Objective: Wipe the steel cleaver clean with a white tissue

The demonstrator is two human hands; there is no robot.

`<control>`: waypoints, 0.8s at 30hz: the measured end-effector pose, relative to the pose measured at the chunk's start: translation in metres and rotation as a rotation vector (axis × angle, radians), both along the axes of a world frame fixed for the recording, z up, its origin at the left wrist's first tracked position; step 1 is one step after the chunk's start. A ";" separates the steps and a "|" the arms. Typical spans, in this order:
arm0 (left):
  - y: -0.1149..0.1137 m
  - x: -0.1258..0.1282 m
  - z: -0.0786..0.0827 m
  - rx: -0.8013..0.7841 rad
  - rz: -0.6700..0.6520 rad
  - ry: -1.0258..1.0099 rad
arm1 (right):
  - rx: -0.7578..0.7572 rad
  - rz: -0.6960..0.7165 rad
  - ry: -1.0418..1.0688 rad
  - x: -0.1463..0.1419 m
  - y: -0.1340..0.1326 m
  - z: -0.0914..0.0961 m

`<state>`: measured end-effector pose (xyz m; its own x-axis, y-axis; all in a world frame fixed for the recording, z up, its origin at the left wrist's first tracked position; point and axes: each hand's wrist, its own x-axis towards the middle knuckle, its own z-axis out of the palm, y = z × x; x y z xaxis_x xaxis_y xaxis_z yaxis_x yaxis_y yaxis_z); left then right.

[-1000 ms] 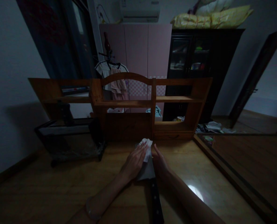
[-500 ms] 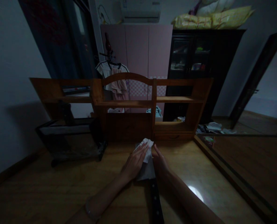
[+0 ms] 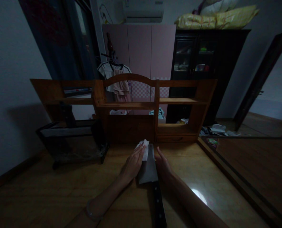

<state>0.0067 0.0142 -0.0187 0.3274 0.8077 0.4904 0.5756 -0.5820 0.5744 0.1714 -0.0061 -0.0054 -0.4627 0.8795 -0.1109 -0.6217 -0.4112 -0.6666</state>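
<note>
A cleaver (image 3: 148, 172) lies flat on the wooden desk, its broad grey blade pointing away and its black riveted handle (image 3: 159, 205) toward me. My left hand (image 3: 133, 164) presses a crumpled white tissue (image 3: 146, 153) on the far left part of the blade, its fingers laid over the tissue. Along the blade's right side rests my right hand (image 3: 163, 166), on its edge with fingers stretched forward. I cannot tell whether it touches the blade.
A wooden desktop shelf (image 3: 126, 106) spans the back of the desk (image 3: 117, 205). At left stands a dark-framed knife block (image 3: 72, 142) with a black handle sticking up. A raised wooden edge (image 3: 226, 171) runs along the right. Behind are a pink wardrobe (image 3: 139, 50) and a black cabinet (image 3: 209, 69).
My left hand has slid the tissue a little to the left across the blade, uncovering its far right part. The cleaver and my right hand stay in place.
</note>
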 end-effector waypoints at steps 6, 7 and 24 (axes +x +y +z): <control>0.000 0.000 0.001 0.003 0.003 -0.004 | 0.002 -0.019 -0.041 0.001 -0.002 0.003; 0.001 0.000 0.000 0.011 0.007 -0.005 | 0.005 -0.017 -0.036 0.001 -0.002 0.001; 0.000 0.001 0.000 0.017 0.004 0.001 | -0.028 -0.006 -0.017 0.000 0.000 0.001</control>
